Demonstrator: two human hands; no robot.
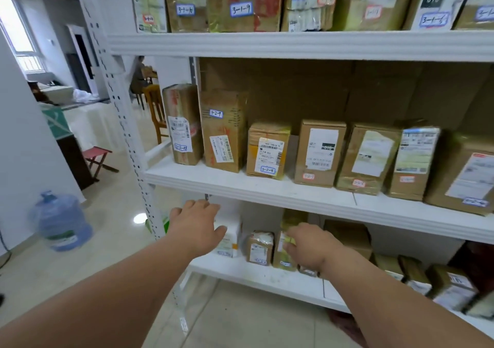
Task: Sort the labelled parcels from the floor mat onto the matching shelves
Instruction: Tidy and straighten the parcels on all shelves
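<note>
Left hand point(196, 223) spread at the white parcel point(228, 236); right hand point(307, 246) seemingly pinching the taped parcel point(287, 248).

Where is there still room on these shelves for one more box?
Bare patch on the white bottom shelf in front of the small taped parcels, beside the right hand. The middle shelf and top shelf are packed side by side.
</note>
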